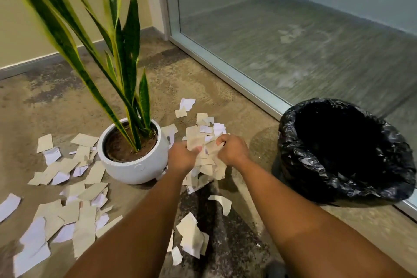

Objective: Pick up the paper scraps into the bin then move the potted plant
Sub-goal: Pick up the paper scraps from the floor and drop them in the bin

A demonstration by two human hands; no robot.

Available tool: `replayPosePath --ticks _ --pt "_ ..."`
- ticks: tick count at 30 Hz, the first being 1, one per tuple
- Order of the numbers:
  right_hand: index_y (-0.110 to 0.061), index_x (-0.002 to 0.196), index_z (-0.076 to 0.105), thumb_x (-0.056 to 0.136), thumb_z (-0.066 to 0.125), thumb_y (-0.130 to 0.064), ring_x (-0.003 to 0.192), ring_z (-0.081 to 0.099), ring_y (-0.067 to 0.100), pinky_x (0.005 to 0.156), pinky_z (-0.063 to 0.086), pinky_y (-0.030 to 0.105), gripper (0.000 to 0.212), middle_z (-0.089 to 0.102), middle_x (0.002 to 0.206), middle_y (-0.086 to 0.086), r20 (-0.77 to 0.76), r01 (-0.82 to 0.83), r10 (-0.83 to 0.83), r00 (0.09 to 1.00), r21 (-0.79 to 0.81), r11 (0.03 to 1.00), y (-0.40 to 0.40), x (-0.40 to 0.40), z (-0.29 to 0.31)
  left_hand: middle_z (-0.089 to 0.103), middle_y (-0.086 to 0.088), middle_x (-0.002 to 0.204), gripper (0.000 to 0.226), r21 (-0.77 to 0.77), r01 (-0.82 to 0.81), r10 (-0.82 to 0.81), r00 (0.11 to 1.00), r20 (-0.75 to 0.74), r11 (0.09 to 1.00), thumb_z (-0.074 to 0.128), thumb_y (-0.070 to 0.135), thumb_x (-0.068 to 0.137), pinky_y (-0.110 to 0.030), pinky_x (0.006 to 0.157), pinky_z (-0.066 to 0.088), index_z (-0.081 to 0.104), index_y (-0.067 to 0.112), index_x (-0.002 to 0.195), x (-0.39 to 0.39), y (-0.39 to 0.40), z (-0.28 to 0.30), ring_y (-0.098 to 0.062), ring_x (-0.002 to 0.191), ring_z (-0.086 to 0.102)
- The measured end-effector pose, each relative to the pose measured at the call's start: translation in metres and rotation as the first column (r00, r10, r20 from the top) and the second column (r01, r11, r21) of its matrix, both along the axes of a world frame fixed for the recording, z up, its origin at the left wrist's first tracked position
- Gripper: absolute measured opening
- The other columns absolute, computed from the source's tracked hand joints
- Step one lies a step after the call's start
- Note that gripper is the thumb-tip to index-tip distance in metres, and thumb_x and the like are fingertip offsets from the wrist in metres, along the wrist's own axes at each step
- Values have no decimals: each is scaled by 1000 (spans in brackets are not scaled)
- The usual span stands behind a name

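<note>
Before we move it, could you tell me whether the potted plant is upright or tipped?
Upright: the white pot sits flat on the floor, leaves rising.

One head-worn view looks forward and down, close over both forearms, onto the floor (203, 79) by a glass wall (293, 29).

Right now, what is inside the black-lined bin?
The bin shows only its black liner and a dark interior; no paper scraps are visible inside, though shadow hides the bottom.
</note>
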State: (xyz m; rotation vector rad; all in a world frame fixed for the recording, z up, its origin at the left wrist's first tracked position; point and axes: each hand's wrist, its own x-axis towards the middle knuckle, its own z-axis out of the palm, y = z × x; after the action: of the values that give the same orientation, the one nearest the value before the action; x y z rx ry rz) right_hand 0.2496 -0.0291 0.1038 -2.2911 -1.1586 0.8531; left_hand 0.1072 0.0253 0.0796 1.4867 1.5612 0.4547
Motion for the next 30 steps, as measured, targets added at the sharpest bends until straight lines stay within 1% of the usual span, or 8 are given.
replayPosePath --ticks 3,8,11,16,19,23,27,30 --pt "-25 103 71 79 53 3 106 60 29 75 42 24 41 63 120 7 52 61 -64 997 70 996 5 9 22 74 -7 110 33 30 -11 8 997 75 999 71 34 89 -38 88 54 72 11 112 15 9 16 -26 97 67" --pt "-27 105 71 79 55 6 99 63 28 75 47 28 44 66 114 7 86 155 -176 981 210 965 5 33 62 74 -8 110 32 44 -61 52 980 190 997 71 32 89 -29 77 48 73 10 112 46 20 44 -27 96 67" --pt "-30 103 71 78 56 3 96 61 26 75 45 26 43 67 112 6 106 205 -241 965 273 940 -2 51 85 74 -9 110 31 50 -75 58 957 285 996 72 29 89 -29 79 48 72 8 113 68 18 61 -23 90 64" --pt "-33 91 63 79 60 -3 75 55 20 54 37 21 33 64 94 3 86 289 -346 934 387 876 -22 85 119 75 -7 105 28 94 -41 3 927 375 995 74 30 87 -33 83 54 73 10 107 113 10 95 -24 89 67" --pt "-33 91 62 79 63 -5 81 58 21 63 41 24 31 64 90 2 59 376 -439 897 424 824 -41 109 135 76 -4 101 27 155 5 -69 910 409 988 75 30 85 -31 75 57 76 12 105 145 0 116 -20 84 70" --pt "-33 93 61 77 62 -4 79 64 25 59 49 31 34 67 103 7 3 499 -554 832 431 752 -74 140 143 77 1 91 24 237 100 -189 900 393 966 76 33 83 -20 52 42 78 14 98 187 -24 134 -11 68 65" --pt "-27 97 62 78 61 -2 78 66 26 62 54 35 32 69 105 9 33 562 -623 781 398 725 -103 156 135 77 -2 90 21 324 243 -338 898 281 914 74 33 84 -28 63 51 78 15 95 219 -57 140 -21 77 69" --pt "-23 104 64 79 60 -5 89 67 30 73 58 39 31 67 107 8 82 589 -641 763 322 741 -120 163 125 76 -2 85 19 381 367 -455 874 173 849 71 33 86 -28 62 45 78 18 95 232 -77 136 -23 77 68"
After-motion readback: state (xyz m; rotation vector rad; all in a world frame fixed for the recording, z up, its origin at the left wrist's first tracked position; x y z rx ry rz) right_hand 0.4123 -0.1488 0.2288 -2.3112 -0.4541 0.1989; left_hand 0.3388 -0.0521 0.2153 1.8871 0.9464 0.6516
